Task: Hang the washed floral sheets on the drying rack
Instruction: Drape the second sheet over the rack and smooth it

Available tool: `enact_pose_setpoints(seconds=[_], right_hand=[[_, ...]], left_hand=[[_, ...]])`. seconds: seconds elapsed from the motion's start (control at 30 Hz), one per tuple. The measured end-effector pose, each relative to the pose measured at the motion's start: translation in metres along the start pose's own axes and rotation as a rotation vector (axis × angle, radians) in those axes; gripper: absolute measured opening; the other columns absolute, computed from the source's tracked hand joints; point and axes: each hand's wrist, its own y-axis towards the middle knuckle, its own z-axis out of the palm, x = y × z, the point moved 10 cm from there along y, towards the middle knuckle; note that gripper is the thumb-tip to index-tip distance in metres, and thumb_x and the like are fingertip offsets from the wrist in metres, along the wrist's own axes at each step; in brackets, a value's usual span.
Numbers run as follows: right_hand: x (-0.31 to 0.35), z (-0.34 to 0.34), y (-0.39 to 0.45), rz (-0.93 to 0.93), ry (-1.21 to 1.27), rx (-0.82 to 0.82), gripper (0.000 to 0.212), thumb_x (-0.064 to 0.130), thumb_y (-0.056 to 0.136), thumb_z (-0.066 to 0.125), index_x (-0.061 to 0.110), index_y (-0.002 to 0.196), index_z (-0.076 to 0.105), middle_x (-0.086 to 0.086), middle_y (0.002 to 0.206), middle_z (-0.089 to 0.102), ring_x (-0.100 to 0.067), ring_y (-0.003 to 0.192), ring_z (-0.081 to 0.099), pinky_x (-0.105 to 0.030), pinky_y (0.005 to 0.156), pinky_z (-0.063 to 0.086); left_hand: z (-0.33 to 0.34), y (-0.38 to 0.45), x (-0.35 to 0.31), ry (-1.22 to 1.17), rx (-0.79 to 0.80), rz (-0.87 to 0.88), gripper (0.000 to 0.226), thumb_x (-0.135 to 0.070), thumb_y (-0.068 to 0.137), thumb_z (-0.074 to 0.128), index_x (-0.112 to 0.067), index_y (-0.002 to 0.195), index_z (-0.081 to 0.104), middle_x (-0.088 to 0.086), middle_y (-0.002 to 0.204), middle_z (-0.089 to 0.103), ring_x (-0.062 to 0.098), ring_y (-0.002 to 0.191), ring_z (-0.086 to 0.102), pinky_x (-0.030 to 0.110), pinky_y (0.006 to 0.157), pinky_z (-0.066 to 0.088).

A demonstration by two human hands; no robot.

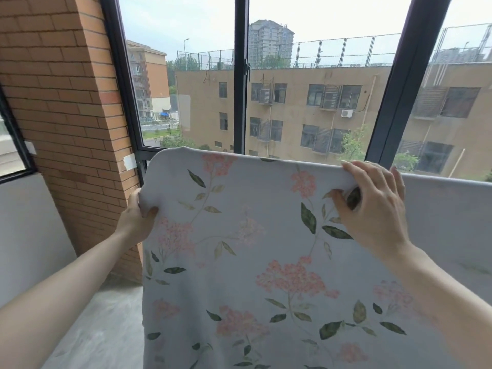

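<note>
A pale grey floral sheet (239, 249) with pink blossoms and green leaves hangs in front of me, draped over something hidden beneath its rounded top edge; the drying rack itself is covered by the cloth. My left hand (138, 217) grips the sheet's left edge just below the top corner, thumb on the front. My right hand (372, 206) holds the top fold farther right, fingers curled over it and thumb pinching the cloth on my side. The sheet runs on to the right past my right forearm.
A brick pillar (61, 115) stands at the left, close to the sheet's left edge. Dark-framed windows (241, 75) lie right behind the sheet. A grey low wall (29, 230) and a bare concrete floor (106, 328) are at the lower left.
</note>
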Motion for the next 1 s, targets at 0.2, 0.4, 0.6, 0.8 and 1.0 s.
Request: enact_pose_setpoints(seconds=[0.2,0.4,0.6,0.8,1.0], right_hand=[[0.003,0.004,0.007,0.028,-0.019,0.025,0.051,0.035,0.090,0.075,0.020,0.137,0.061,-0.002,0.133,0.060,-0.028,0.129,0.046,-0.051,0.122,0.021],[-0.011,0.001,0.030,0.059,-0.042,0.078,0.030,0.047,0.094,0.067,0.027,0.116,0.072,0.004,0.106,0.072,-0.025,0.099,0.059,-0.043,0.100,0.033],[-0.022,0.006,0.038,-0.015,-0.101,0.116,0.027,0.051,0.096,0.065,0.025,0.101,0.069,0.004,0.094,0.070,-0.025,0.089,0.060,-0.038,0.086,0.030],[-0.027,0.015,0.047,-0.123,-0.150,0.083,0.028,0.048,0.100,0.059,0.021,0.102,0.066,0.004,0.094,0.068,-0.026,0.087,0.060,-0.044,0.087,0.037],[-0.045,0.018,0.065,-0.125,-0.167,0.052,0.029,0.047,0.102,0.057,0.020,0.102,0.066,0.003,0.093,0.067,-0.026,0.086,0.059,-0.046,0.087,0.040]], left_hand=[[0.030,0.002,0.032,0.162,0.072,-0.148,0.067,-0.048,0.094,0.066,-0.003,0.140,0.048,0.023,0.132,0.062,0.046,0.115,0.061,0.045,0.083,0.047],[0.031,0.009,0.029,0.268,0.033,-0.089,0.055,-0.042,0.096,0.065,-0.005,0.135,0.052,0.021,0.124,0.067,0.046,0.108,0.064,0.041,0.076,0.047],[0.036,0.011,0.024,0.257,0.007,-0.104,0.048,-0.034,0.096,0.065,-0.004,0.131,0.051,0.023,0.121,0.065,0.043,0.101,0.062,0.043,0.075,0.047],[0.044,0.023,0.012,0.242,-0.004,-0.095,0.045,-0.032,0.097,0.065,-0.004,0.130,0.052,0.023,0.118,0.067,0.046,0.103,0.063,0.043,0.074,0.047],[0.056,0.046,-0.015,0.251,0.008,-0.087,0.047,-0.030,0.097,0.063,-0.003,0.133,0.049,0.024,0.121,0.064,0.045,0.106,0.063,0.042,0.075,0.047]])
